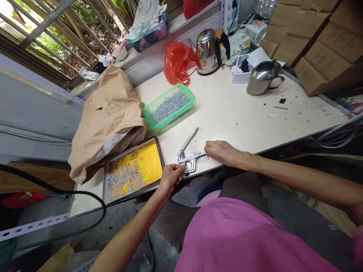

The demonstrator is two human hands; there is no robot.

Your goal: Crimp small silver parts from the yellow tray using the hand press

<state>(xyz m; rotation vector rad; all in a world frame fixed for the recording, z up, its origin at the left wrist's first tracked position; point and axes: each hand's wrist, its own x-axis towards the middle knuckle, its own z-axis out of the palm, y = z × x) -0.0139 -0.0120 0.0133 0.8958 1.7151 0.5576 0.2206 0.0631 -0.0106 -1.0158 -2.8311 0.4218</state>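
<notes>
A metal plier-like hand press (pixel 189 153) lies near the front edge of the white table (pixel 241 109), its upper handle raised. My right hand (pixel 222 151) rests flat over the lower handle, fingers closed on it. My left hand (pixel 171 176) pinches something small at the tool's jaw; I cannot make it out. A shallow tray with a yellow liner (pixel 150 162) holds several small metal pieces just left of my left hand. Behind it stands a green basket (pixel 147 111) full of similar metal pieces.
A crumpled brown paper sack (pixel 106 113) lies at the table's left. Two steel kettles (pixel 208 51) (pixel 262 77), a red plastic bag (pixel 177 62) and cardboard boxes (pixel 314 37) line the back. A black cable (pixel 85 196) loops at the lower left.
</notes>
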